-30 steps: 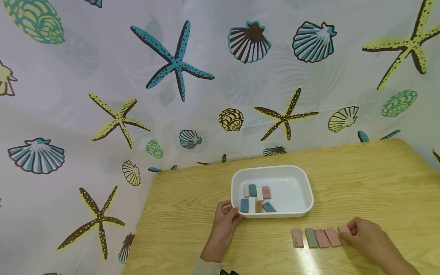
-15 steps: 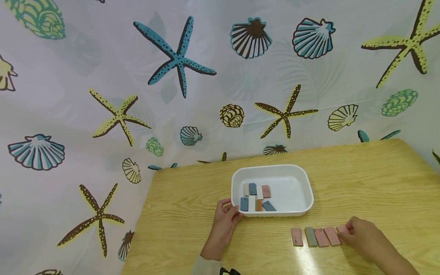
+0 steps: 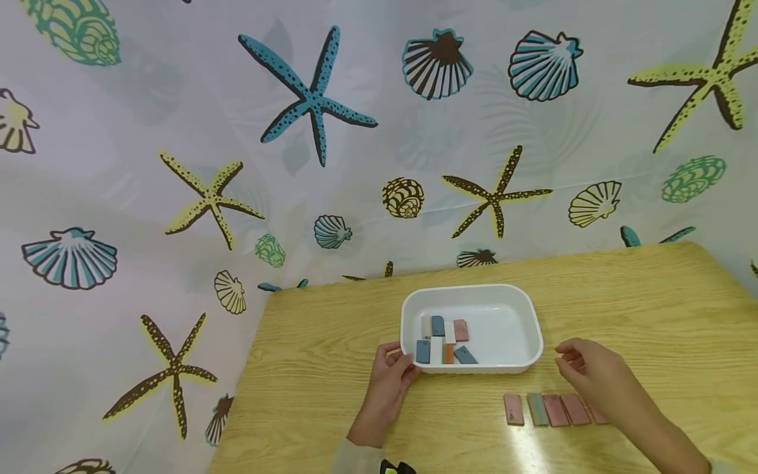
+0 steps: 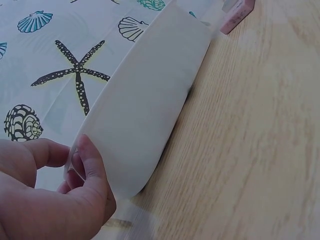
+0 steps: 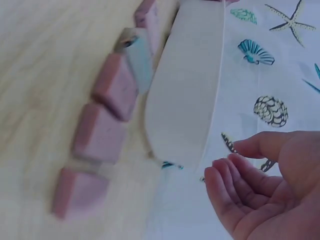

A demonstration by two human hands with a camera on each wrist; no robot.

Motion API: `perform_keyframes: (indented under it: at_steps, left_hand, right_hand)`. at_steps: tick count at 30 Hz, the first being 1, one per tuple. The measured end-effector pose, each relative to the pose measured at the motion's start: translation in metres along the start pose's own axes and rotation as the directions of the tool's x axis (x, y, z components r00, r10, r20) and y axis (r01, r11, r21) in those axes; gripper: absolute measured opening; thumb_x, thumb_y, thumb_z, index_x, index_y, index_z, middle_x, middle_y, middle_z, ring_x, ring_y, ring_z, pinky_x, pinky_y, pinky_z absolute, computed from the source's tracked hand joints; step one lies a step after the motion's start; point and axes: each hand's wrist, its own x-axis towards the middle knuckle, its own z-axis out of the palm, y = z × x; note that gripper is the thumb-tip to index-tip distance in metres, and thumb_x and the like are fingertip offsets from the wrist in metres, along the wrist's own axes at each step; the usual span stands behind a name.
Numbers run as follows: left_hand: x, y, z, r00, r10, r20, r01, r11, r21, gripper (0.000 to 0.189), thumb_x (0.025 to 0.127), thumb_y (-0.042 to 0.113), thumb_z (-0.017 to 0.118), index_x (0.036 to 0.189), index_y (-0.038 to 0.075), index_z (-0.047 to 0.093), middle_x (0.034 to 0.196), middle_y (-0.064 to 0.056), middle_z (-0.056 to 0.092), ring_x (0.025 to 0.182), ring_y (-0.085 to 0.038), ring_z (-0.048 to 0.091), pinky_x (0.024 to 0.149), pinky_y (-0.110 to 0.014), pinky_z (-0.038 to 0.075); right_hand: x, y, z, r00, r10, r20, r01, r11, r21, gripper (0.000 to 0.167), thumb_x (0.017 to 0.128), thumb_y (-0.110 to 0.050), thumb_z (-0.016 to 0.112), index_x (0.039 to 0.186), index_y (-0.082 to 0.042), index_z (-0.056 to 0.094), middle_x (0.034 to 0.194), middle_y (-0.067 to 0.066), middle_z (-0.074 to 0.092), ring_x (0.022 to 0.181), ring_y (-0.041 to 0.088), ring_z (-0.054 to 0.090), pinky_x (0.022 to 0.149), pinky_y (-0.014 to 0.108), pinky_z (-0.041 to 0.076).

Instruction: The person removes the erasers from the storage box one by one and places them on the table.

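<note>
My left hand [image 3: 386, 388] pinches the left front corner of a white plastic tray [image 3: 480, 369] between thumb and fingers; the left wrist view shows the tray's rim between them. To the right of the tray my right hand [image 3: 599, 374] hovers over the table, fingers loosely bent and holding nothing. A row of erasers lies in front of the tray: a pink eraser [image 3: 514, 410] set apart at the left, a grey-green eraser [image 3: 537, 409], then several pink ones. The rightmost pink eraser [image 5: 80, 194] is partly hidden by my right hand in the head view.
Inside the tray's left half lie several erasers, among them a blue eraser [image 3: 423, 351], a white eraser [image 3: 436, 351], an orange one [image 3: 449, 354] and a pink one [image 3: 460, 330]. A shell-and-starfish cloth [image 3: 355, 164] hangs behind the wooden table [image 3: 320, 342].
My right hand has let go of the rightmost pink eraser and moved up and left toward the tray. The left hand stays on the tray's corner.
</note>
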Motion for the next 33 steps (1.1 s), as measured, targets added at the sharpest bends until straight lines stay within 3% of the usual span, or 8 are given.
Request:
perform_keyframes:
  at_steps: [6,12,23,33]
  left_hand:
    - [0.002,0.0,0.0,1.0,-0.003,-0.007,0.003,1.0,0.0,0.043,0.089,0.001,0.057,0.125,-0.002,0.033,0.1,-0.012,0.048,0.08,-0.017,0.055,0.074,-0.025,0.052]
    - [0.007,0.001,0.001,1.0,0.003,-0.011,-0.003,1.0,-0.012,0.042,0.089,0.0,0.056,0.124,-0.002,0.033,0.099,-0.012,0.048,0.079,-0.016,0.055,0.073,-0.025,0.052]
    - [0.011,0.003,0.004,1.0,-0.01,-0.008,0.01,1.0,-0.008,0.042,0.09,0.001,0.055,0.125,-0.001,0.033,0.099,-0.012,0.049,0.079,-0.016,0.056,0.073,-0.025,0.052]
    - [0.014,0.002,0.005,0.999,-0.021,-0.026,0.02,1.0,-0.005,0.042,0.09,0.002,0.056,0.126,0.0,0.034,0.101,-0.014,0.048,0.08,-0.017,0.056,0.075,-0.026,0.052]
  right_hand:
    - [0.025,-0.028,0.016,0.997,-0.07,0.013,0.069,0.995,0.065,0.017,0.087,-0.008,0.062,0.101,0.002,0.062,0.086,0.002,0.061,0.077,0.014,0.058,0.063,0.028,0.051]
    - [0.054,-0.044,0.043,0.992,-0.085,0.093,0.079,0.994,0.072,0.015,0.084,-0.008,0.065,0.096,0.001,0.063,0.085,0.004,0.062,0.074,0.014,0.058,0.062,0.028,0.05]
    - [0.083,-0.054,0.08,0.989,0.004,0.15,-0.014,0.998,0.063,0.016,0.079,-0.008,0.07,0.089,0.002,0.063,0.081,0.007,0.062,0.075,0.019,0.059,0.065,0.035,0.051]
    - [0.101,-0.054,0.088,0.954,0.082,0.288,-0.095,0.995,0.029,0.022,0.078,-0.012,0.07,0.09,0.004,0.062,0.081,0.007,0.06,0.069,0.017,0.051,0.063,0.034,0.047]
